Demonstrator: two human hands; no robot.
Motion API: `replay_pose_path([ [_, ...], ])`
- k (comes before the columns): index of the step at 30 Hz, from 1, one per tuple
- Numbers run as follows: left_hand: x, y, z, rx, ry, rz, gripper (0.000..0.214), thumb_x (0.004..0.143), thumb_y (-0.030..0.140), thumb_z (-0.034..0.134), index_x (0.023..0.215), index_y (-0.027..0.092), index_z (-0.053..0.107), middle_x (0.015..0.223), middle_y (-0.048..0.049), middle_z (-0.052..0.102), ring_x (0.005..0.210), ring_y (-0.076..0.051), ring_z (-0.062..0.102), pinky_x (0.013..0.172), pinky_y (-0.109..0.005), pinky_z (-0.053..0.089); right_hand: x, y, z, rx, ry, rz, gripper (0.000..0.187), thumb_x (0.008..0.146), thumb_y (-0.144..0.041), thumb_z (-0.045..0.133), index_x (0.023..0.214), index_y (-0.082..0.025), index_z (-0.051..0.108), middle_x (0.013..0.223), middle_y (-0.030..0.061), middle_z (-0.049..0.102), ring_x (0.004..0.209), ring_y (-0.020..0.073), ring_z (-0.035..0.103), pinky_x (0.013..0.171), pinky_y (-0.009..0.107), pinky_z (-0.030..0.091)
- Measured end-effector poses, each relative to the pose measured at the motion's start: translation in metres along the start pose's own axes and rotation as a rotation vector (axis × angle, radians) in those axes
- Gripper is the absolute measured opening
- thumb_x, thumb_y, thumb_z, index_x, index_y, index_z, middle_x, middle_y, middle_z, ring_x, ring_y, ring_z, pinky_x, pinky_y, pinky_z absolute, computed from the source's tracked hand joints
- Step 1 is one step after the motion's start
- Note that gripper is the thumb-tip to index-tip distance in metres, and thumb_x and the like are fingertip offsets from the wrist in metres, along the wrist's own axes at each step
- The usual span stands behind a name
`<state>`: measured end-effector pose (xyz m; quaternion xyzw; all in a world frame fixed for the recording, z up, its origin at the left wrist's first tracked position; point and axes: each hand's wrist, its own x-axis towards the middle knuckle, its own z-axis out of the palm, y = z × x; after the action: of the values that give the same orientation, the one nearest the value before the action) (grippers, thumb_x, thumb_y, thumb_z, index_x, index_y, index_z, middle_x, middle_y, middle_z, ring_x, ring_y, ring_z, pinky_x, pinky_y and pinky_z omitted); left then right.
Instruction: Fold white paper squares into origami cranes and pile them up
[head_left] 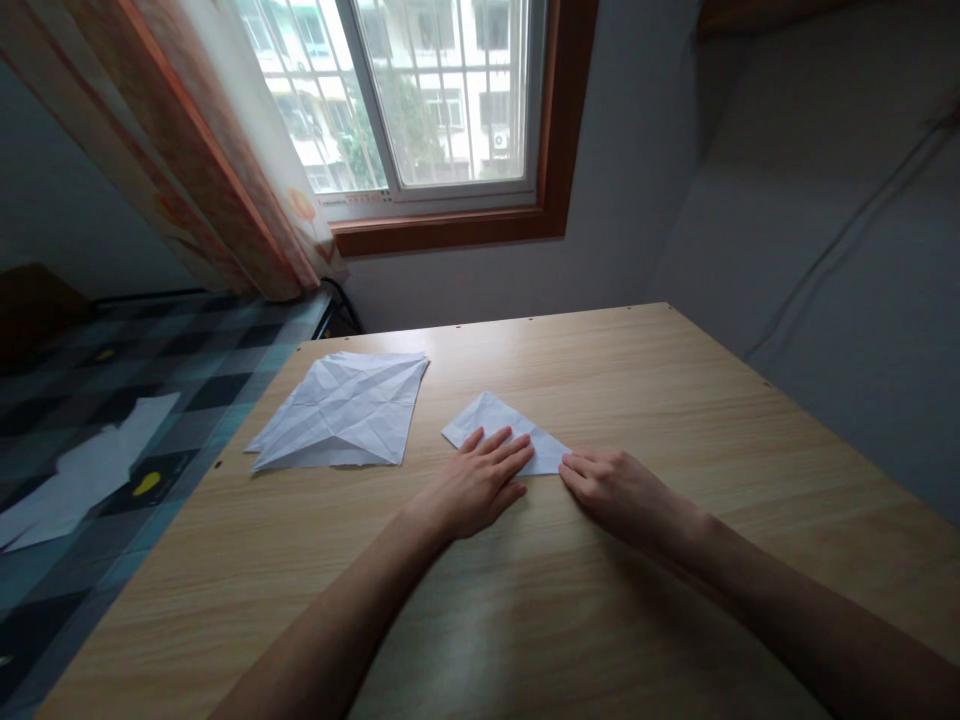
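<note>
A folded sheet of white paper (487,408) lies on the wooden table, shaped like a triangle with its tip pointing away from me. My left hand (480,480) rests flat across its left and middle part, fingers spread, covering much of the near edge. At the paper's right corner, my right hand (604,480) is closed, with the thumb and fingers pinching that corner. Left of my hands lies a stack of creased white paper sheets (345,405), apart from the folded one.
The light wooden table (637,370) reaches toward a barred window (450,100) with an orange curtain (187,130) at its left. Beside the table on the left is a checked cloth surface (217,340) with white paper pieces (90,475) on it.
</note>
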<state>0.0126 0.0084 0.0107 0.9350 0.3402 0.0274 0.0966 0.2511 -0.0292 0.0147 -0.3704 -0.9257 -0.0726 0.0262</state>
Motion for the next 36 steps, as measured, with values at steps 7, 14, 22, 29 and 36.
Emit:
replay_pose_path([
  [7, -0.001, 0.001, 0.004, 0.02, 0.119, 0.012, 0.043, 0.095, 0.039, 0.048, 0.134, 0.021, 0.051, 0.147, -0.0086, 0.05, 0.139, -0.029, 0.041, 0.113, -0.052, 0.029, 0.0, 0.005, 0.006, -0.093, 0.161, -0.013, 0.018, 0.084, -0.001, 0.055, 0.073, -0.016, 0.06, 0.071, 0.0055, 0.066, 0.063, 0.0195, 0.061, 0.054, 0.029, 0.039],
  [14, -0.006, 0.0, 0.002, 0.244, 0.48, 0.077, 0.018, 0.092, 0.024, 0.051, 0.095, 0.018, 0.067, 0.101, -0.0089, 0.071, 0.101, -0.026, 0.061, 0.087, -0.042, 0.044, -0.002, 0.005, 0.006, -0.027, 0.68, -0.054, 0.019, 0.089, -0.008, 0.056, 0.106, -0.014, 0.063, 0.083, 0.0069, 0.07, 0.073, 0.0196, 0.061, 0.066, 0.032, 0.048],
  [22, -0.002, 0.005, -0.009, -0.474, 0.796, -0.065, 0.022, 0.09, 0.028, 0.059, 0.078, 0.018, 0.073, 0.067, -0.0019, 0.058, 0.063, -0.013, 0.053, 0.058, -0.025, 0.04, 0.002, 0.007, 0.025, 0.609, 0.819, 0.243, 0.082, 0.081, -0.045, 0.071, 0.148, -0.023, 0.029, 0.13, 0.0167, 0.054, 0.111, 0.0301, 0.059, 0.09, 0.048, 0.054],
  [29, 0.006, 0.027, -0.012, -1.327, 0.509, -0.222, 0.051, 0.074, 0.061, 0.069, 0.057, 0.013, 0.061, 0.058, 0.0005, 0.051, 0.055, -0.01, 0.041, 0.055, -0.025, 0.032, 0.005, -0.003, 0.021, 1.007, 0.757, 0.334, 0.051, 0.083, -0.045, 0.069, 0.126, -0.02, 0.056, 0.122, 0.0121, 0.062, 0.113, 0.0284, 0.059, 0.097, 0.045, 0.049],
  [36, 0.009, 0.019, -0.003, -1.24, 0.533, -0.412, 0.057, 0.079, 0.068, 0.055, 0.057, 0.016, 0.051, 0.054, 0.0024, 0.043, 0.056, -0.012, 0.039, 0.056, -0.025, 0.032, 0.01, -0.005, 0.02, 1.317, 0.689, 0.602, 0.029, 0.083, -0.039, 0.069, 0.103, -0.019, 0.068, 0.088, 0.0047, 0.072, 0.076, 0.0198, 0.067, 0.067, 0.03, 0.054],
])
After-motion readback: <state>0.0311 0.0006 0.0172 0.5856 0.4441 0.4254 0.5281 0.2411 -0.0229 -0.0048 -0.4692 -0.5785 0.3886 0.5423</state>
